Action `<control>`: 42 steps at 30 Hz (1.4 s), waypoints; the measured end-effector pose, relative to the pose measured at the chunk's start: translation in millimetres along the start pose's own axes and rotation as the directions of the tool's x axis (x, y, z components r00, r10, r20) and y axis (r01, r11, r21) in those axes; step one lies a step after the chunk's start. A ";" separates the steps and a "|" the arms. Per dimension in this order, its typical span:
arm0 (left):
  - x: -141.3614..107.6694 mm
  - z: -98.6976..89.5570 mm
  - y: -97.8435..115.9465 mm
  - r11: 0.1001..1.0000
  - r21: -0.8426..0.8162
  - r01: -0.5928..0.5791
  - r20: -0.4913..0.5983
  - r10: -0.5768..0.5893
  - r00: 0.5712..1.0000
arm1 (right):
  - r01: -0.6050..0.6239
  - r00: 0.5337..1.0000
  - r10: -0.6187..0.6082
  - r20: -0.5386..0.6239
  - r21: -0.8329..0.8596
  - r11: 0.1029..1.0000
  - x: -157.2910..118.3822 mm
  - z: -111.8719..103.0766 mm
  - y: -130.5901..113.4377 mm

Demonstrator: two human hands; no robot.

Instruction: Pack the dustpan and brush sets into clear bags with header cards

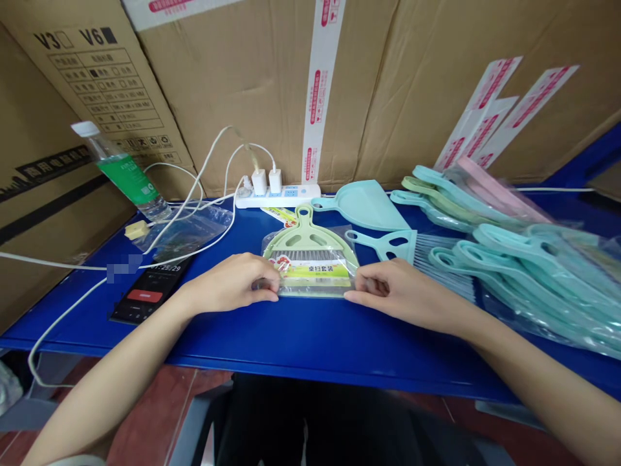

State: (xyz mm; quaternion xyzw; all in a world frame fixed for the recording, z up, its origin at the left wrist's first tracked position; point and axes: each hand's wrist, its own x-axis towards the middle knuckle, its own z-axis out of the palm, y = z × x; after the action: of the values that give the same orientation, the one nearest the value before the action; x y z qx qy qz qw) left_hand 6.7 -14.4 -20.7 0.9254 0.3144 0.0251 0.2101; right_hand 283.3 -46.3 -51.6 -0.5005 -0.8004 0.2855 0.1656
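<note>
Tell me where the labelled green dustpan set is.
In the head view, the labelled green dustpan set lies centrally on the blue table, between left hand and right hand.

From here I see a pale green brush (306, 243) lying over a matching dustpan (348, 249), both inside a shiny clear bag (315, 291). The pair rests flat on the blue counter (291, 340), just on the near side of the power strip (305, 195), looped handles (304, 216) pointing toward it. Grey bristles (310, 255) spread away from the strip, partly hidden by a yellow-green and white label (315, 268) with dark writing and red shapes at one end. The bag's straight edge lies farthest from the strip.
</note>
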 end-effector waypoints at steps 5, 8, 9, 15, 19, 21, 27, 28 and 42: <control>-1.6 0.9 -2.1 1.000 0.000 0.018 0.000 -0.018 1.000 | 0.052 0.999 -0.052 0.017 -0.002 0.999 -1.9 -4.0 0.9; -2.8 1.8 -2.3 1.000 -0.009 0.007 -0.001 -0.007 1.000 | 0.092 0.996 -0.092 -0.002 -0.025 0.995 -1.9 -4.5 0.8; -3.0 1.9 -2.1 1.000 -0.008 -0.007 0.001 0.007 1.000 | 0.107 0.994 -0.107 -0.006 -0.030 0.994 -1.6 -4.3 0.7; -2.1 0.9 -0.1 0.999 -0.019 -0.035 0.033 0.036 0.999 | 0.158 0.987 -0.158 -0.012 -0.041 0.987 0.3 -3.5 -1.0; -1.5 -0.2 1.4 0.999 -0.024 0.022 0.031 -0.021 0.999 | 0.140 0.990 -0.141 -0.005 -0.043 0.989 0.1 -3.7 -3.0; -1.4 -0.4 2.0 0.999 -0.012 0.042 0.032 -0.042 0.999 | 0.130 0.991 -0.130 -0.009 -0.046 0.990 0.1 -3.2 -3.2; -0.5 0.2 3.8 0.995 0.068 0.069 0.016 -0.071 0.997 | 0.105 0.994 -0.106 -0.020 -0.061 0.993 0.8 0.3 -1.4; -0.3 0.4 4.3 0.994 0.077 0.076 0.016 -0.077 0.997 | 0.100 0.994 -0.101 -0.026 -0.064 0.993 1.0 0.9 -1.7; 9.0 7.9 12.1 0.901 0.319 0.292 -0.093 -0.277 0.956 | 0.026 0.983 -0.041 -0.179 -0.086 0.996 4.0 9.6 -8.8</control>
State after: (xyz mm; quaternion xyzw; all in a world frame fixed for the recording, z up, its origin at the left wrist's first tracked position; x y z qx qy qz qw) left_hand 22.3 -20.6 -23.7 0.8908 0.4505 -0.0378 0.0466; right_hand 270.1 -48.5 -53.7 -0.5172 -0.8016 0.2026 0.2213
